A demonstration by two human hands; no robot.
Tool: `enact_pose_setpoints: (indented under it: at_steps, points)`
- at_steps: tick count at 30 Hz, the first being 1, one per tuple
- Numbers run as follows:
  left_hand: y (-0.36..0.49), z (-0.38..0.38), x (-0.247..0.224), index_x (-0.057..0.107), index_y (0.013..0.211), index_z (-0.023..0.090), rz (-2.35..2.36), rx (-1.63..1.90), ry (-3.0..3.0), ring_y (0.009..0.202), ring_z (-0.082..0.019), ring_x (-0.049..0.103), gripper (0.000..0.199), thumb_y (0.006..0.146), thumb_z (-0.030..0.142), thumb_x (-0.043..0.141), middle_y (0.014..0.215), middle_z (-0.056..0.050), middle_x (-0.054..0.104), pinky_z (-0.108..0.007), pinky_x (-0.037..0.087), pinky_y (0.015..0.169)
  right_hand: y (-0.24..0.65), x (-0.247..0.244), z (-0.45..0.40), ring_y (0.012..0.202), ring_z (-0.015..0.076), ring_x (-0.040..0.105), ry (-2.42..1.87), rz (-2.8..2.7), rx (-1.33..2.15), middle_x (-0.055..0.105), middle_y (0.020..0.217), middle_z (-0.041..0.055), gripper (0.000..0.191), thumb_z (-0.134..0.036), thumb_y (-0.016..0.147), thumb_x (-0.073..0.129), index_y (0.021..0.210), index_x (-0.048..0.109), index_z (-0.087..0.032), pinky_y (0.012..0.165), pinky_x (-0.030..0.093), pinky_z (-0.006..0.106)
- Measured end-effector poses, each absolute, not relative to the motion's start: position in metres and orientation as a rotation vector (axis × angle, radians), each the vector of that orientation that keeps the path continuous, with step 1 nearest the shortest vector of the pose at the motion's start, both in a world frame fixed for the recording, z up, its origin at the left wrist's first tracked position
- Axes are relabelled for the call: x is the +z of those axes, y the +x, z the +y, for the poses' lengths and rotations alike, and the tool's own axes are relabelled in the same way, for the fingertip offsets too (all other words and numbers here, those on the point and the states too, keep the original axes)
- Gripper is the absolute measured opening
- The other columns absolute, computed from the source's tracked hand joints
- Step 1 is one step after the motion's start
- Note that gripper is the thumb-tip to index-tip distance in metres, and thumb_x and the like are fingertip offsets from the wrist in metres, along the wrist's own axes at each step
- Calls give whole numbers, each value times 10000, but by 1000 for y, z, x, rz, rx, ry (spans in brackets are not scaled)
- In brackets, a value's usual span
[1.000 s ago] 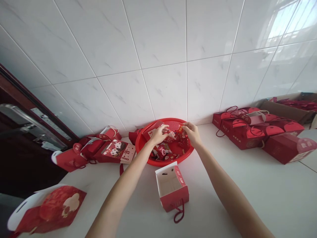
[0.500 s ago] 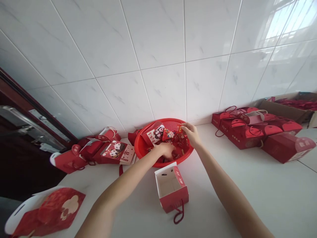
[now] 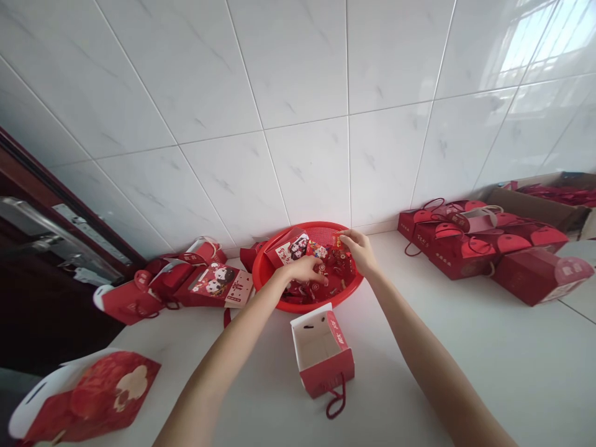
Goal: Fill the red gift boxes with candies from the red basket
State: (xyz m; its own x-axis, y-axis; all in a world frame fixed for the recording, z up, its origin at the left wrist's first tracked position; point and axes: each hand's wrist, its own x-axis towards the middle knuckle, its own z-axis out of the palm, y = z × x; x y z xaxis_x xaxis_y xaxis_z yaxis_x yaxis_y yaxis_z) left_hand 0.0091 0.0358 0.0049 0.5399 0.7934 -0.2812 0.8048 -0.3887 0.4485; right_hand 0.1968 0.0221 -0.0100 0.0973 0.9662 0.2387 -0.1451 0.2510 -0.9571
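1. Left hand [image 3: 305, 269]: grip parted, over wrapped packets [image 3: 318, 290] in the red basket [image 3: 262, 269].
2. Right hand [image 3: 359, 251]: grip pinching a small red-and-yellow packet [image 3: 339, 243] at the basket's far right.
3. Open box [image 3: 328, 371]: on the surface [image 3: 372, 372], just beside the basket's near side.

"Where's your basket [image 3: 263, 276]?"
"Mid-frame on the tabletop [image 3: 372, 360], by the tiled wall [image 3: 307, 167]. Packets [image 3: 333, 273] lie in it, your left hand [image 3: 305, 270] is over them, your right hand [image 3: 361, 248] at its upper-right rim."
"And your open gift box [image 3: 322, 354]?"
"Just before the basket, below centre."
"Around it?"
"A row of boxes [image 3: 218, 282] left, a lone box [image 3: 93, 397] lower left, a cluster of boxes [image 3: 449, 257] right, a carton [image 3: 535, 208] behind it, far right."
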Motion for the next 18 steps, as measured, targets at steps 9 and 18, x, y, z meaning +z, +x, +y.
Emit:
enact_pose_setpoints:
  at_steps: [9, 18]
  points:
    - [7, 44, 5, 711, 999, 150, 1113, 509, 1980, 932, -239, 626, 512, 753, 599, 708, 947, -68, 716, -319, 482, 814, 198, -10, 21, 571, 127, 494, -937, -1209, 1043, 585, 626, -14, 262, -441, 692, 634, 799, 649, -203, 552, 453, 262]
    - [6, 45, 6, 624, 680, 184, 1156, 847, 2014, 699, -185, 554, 396, 720, 567, 714, 696, 6, 610, -297, 430, 661, 196, -11, 18, 593, 142, 530, -942, -1331, 1074, 593, 628, -16, 169, -362, 691, 600, 733, 649, -206, 567, 439, 274]
